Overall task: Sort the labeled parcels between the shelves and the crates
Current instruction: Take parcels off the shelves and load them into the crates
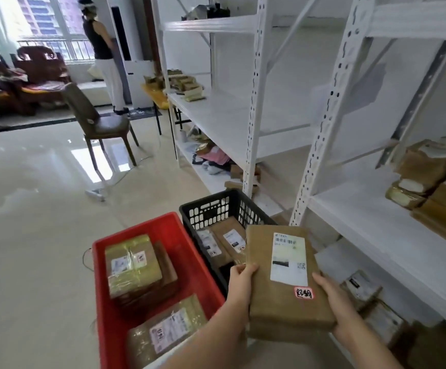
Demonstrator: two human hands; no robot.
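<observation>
I hold a parcel (283, 275) between both hands above two crates on the floor: one crate (126, 315) left, another (216, 209) behind-right. Shelves (376, 225) stand right, parcels (434, 187) stacked on them.

Labels on the parcels, few of them legible

The held parcel (283, 278) carries a white shipping label (289, 259) with a barcode and a QR square, its print too small to read; just below that label sits a red-edged sticker (304, 293) with two handwritten characters. Left of the held parcel, in the red crate (190, 251), the nearest parcel's label (166, 333) bears handwriting, seemingly "0191".
</observation>
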